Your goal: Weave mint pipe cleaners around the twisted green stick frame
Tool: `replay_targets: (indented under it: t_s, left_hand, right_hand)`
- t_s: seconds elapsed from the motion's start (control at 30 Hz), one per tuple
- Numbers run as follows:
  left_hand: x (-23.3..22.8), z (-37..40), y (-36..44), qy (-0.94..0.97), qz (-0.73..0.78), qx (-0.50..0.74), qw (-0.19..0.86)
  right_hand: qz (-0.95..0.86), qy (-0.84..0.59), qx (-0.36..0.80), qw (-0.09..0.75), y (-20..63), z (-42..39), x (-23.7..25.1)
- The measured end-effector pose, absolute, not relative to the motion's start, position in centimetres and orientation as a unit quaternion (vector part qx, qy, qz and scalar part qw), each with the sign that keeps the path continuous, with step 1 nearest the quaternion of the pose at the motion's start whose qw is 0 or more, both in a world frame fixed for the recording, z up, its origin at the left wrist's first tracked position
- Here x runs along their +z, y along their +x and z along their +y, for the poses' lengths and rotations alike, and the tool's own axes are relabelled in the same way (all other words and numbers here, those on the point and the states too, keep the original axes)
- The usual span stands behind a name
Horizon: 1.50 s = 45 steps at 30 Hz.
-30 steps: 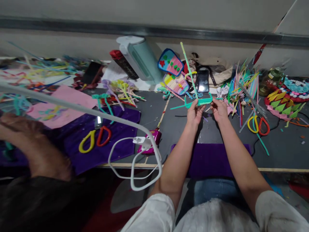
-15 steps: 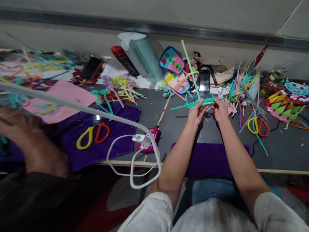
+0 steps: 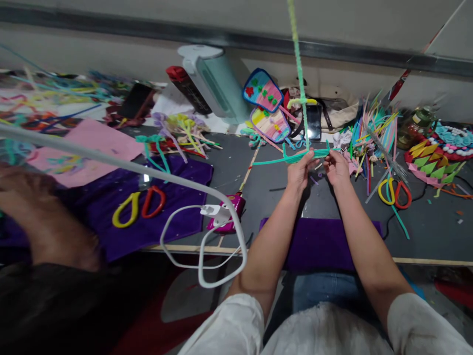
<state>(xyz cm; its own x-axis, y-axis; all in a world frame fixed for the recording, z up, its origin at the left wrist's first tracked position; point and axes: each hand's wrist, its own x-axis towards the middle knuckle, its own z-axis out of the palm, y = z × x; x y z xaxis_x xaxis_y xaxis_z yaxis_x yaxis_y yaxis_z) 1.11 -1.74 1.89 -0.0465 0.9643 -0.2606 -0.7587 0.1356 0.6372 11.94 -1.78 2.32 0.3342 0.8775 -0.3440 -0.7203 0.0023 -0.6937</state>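
Both hands hold a teal pipe-cleaner boat shape [image 3: 295, 158] above the grey table. My left hand [image 3: 300, 170] pinches its middle, below the foot of a tall stem. This stem [image 3: 302, 84] is a green and yellow pipe cleaner that stands almost upright, with a short yellow crosspiece [image 3: 301, 102] on it. My right hand [image 3: 337, 167] has its fingertips closed on the right end. A long teal strand sticks out to the left. Beneath my forearms lies a folded purple cloth [image 3: 320, 244] at the table edge.
Red-and-yellow-handled scissors [image 3: 394, 193] and a bundle of pipe cleaners [image 3: 375, 133] lie to the right. A white cable [image 3: 221, 283] loops at the left, near a magenta box [image 3: 227, 219]. Farther left is another person's hand [image 3: 44, 212]. A pale blue kettle [image 3: 214, 84] stands behind.
The tall stem has swung more upright and its top now reaches out of the frame. The teal shape has tilted slightly; both hands keep nearly the same place.
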Motion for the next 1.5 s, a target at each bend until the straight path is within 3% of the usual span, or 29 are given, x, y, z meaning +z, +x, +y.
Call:
replay_targets:
  t_s: [0.3,0.47,0.93,1.5]
  left_hand:
    - [1.4,-2.3,1.6,0.292,0.331,0.680,0.585]
    - [1.0,-1.8,1.3,0.311,0.344,0.678,0.570]
    - [0.8,-1.2,0.6,0.269,0.332,0.651,0.627]
    - [0.9,-1.0,0.4,0.211,0.350,0.619,0.671]
  right_hand:
    - [-0.219,-0.506,0.433,0.713,12.2,-1.5,1.6]
    - [-0.287,-0.518,0.437,0.677,13.1,-1.5,1.4]
    - [-0.406,-0.510,0.424,0.629,14.8,-1.3,1.3]
    - [-0.443,-0.479,0.401,0.643,14.9,-1.1,1.0]
